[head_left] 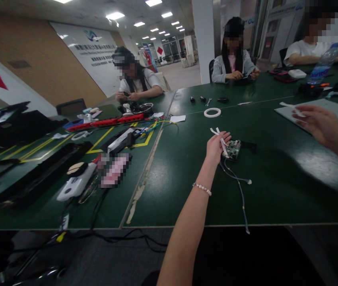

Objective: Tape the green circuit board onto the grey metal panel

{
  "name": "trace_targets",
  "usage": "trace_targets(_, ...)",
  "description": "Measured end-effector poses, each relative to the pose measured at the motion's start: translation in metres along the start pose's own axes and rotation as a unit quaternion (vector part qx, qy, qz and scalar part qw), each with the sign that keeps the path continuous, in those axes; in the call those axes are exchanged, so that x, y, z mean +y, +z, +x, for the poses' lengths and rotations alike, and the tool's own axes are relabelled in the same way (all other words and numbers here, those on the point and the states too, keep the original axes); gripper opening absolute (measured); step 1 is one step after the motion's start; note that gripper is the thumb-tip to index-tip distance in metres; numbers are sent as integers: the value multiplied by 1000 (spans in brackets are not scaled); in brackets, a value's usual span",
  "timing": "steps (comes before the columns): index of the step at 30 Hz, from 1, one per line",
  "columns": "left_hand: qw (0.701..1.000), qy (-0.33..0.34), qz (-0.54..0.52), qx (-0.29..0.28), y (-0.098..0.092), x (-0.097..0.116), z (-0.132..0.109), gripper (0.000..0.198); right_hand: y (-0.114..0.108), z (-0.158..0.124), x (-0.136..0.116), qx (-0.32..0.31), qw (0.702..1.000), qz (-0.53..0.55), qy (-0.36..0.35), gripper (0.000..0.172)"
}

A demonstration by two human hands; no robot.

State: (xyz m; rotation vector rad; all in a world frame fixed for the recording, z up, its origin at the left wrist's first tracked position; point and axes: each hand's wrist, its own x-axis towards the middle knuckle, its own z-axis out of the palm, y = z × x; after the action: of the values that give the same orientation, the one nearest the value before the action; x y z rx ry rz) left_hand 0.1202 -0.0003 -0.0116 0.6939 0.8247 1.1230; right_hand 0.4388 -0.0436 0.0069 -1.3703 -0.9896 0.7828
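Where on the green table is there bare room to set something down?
Bare table shows right of the cables, nearer than the right hand. Another patch lies between the seam and left forearm. Left of the seam is crowded: white device, black tray, red strip. The circuit board sits by the left hand.

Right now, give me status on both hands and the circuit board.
Right hand pinching white strip. Left hand at circuit board. Cable trailing to table edge.
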Motion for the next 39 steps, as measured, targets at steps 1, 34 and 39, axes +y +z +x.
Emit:
trace_targets(1, 1000, 0, -3, -2, 0, 0, 0, 14, 22, -11, -5, -53, 997, 48, -9, 27)
trace_targets(34, 997, 75, 34, 2, 7, -11, -5, 10, 130, -71, -11, -410, 912, 30, 13, 58)
trace_targets(39, 998, 70, -9, -1, 9, -10, -3, 9, 107, -51, -8, -359, 930, -72, 7, 62)
